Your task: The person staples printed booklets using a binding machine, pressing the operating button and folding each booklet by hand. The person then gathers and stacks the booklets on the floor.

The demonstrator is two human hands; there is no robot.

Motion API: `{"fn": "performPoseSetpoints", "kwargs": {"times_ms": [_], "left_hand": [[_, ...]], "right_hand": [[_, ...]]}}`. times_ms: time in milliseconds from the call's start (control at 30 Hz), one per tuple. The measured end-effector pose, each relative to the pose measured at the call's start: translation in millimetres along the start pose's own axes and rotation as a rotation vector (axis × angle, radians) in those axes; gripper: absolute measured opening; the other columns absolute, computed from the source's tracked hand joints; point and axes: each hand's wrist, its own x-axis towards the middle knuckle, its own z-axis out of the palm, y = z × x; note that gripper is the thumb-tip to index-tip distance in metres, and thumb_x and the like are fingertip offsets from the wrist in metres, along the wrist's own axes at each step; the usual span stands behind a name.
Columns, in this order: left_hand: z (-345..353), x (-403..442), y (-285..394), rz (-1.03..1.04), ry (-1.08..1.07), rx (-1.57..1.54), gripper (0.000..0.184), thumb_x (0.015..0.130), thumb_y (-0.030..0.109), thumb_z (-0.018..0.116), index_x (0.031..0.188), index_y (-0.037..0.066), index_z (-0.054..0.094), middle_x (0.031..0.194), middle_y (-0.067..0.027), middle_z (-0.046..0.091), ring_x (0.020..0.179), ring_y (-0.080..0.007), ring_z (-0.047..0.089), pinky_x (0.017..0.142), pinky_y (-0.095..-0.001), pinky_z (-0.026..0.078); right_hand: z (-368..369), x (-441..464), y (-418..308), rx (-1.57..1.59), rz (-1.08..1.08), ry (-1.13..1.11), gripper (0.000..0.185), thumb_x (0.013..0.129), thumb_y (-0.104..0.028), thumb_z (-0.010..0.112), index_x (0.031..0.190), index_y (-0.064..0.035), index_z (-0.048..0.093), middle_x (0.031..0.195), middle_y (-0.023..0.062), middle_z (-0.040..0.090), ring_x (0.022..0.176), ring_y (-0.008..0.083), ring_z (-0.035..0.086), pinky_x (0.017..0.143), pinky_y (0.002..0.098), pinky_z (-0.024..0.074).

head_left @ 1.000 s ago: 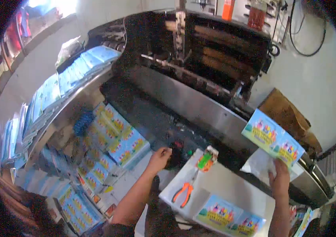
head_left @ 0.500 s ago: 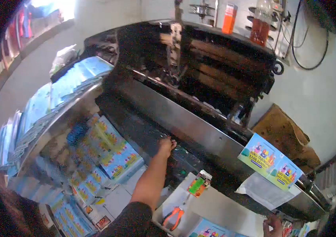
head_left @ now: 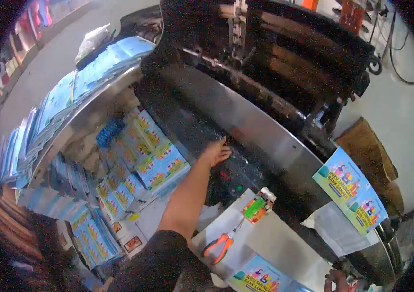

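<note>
Panel (head_left: 192,114) of the black machine (head_left: 285,65) lies below and around the left hand (head_left: 216,153), whose grip is loose with nothing visible in it: forefinger extended, other fingers partly curled. Whether the fingertips touch the panel, I cannot tell. Just nearer the person on it are a red button (head_left: 224,175) and a green button (head_left: 238,188).

At the lower edge of the view, the right hand (head_left: 336,281) has bent fingers beside the counter (head_left: 292,228); whether its grip holds anything, I cannot tell. On the counter, between the hands, lie orange-handled pliers (head_left: 219,248), a green item (head_left: 253,209) at the far edge and a printed sheet (head_left: 260,278) at the near edge.

Farther right, a printed cover (head_left: 349,191) overlaps white paper (head_left: 337,231), near brown cardboard (head_left: 370,148). Leftward, printed stacks (head_left: 161,163) lie beside the panel, near a blue bundle (head_left: 109,132); blue booklets (head_left: 97,68) line the ledge beyond.
</note>
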Motion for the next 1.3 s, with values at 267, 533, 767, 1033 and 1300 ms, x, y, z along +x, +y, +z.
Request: {"fn": "performPoseSetpoints", "kwargs": {"times_ms": [267,533,767,1033,1300], "left_hand": [[40.6,17.8,-26.5,-0.024,0.249,-0.398,0.031,0.100,0.032,0.050,0.115,0.005,0.050,0.090,-0.0088,0.062,0.071,-0.0192,0.062,0.065,-0.0312,0.054],[46.3,7.8,-20.9,-0.064,0.324,-0.472,0.021,0.099,0.028,0.050,0.101,0.008,0.054,0.074,-0.0043,0.058,0.057,-0.0142,0.054,0.053,-0.0275,0.047],[32.1,24.4,-50.1,0.039,0.292,-0.079,0.021,0.097,0.026,0.053,0.098,0.006,0.058,0.070,-0.0036,0.056,0.054,-0.0139,0.051,0.048,-0.0289,0.044],[41.9,14.1,-26.3,0.016,0.375,-0.377,0.023,0.097,0.027,0.053,0.101,0.005,0.057,0.075,-0.0067,0.062,0.061,-0.0167,0.060,0.056,-0.0301,0.052],[42.0,6.9,-20.3,0.034,0.319,-0.423,0.026,0.097,0.029,0.053,0.103,0.004,0.057,0.073,-0.0087,0.061,0.056,-0.0175,0.058,0.052,-0.0299,0.050]], "right_hand": [[-1.3,-27.2,-8.6,-0.105,0.114,0.059,0.025,0.093,-0.007,0.063,0.116,0.0027,0.063,0.105,0.0141,0.068,0.091,0.0198,0.065,0.080,0.0321,0.0515],[-1.1,-21.3,-53.2,-0.237,0.098,0.154,0.025,0.091,-0.013,0.067,0.112,-0.0002,0.066,0.099,0.0128,0.069,0.082,0.0174,0.065,0.085,0.0331,0.0485],[6.8,-6.8,-45.9,-0.033,0.229,0.058,0.018,0.094,-0.003,0.058,0.109,0.0041,0.063,0.099,0.0150,0.069,0.087,0.0207,0.066,0.085,0.0350,0.0503],[16.6,12.1,-23.4,-0.035,0.078,0.011,0.019,0.095,0.000,0.054,0.112,0.0056,0.062,0.104,0.0148,0.068,0.092,0.0222,0.064,0.082,0.0353,0.0511],[15.6,-1.8,-27.3,-0.058,0.139,0.049,0.020,0.095,-0.004,0.055,0.111,0.0065,0.062,0.100,0.0160,0.068,0.088,0.0221,0.064,0.082,0.0355,0.0509]]}}
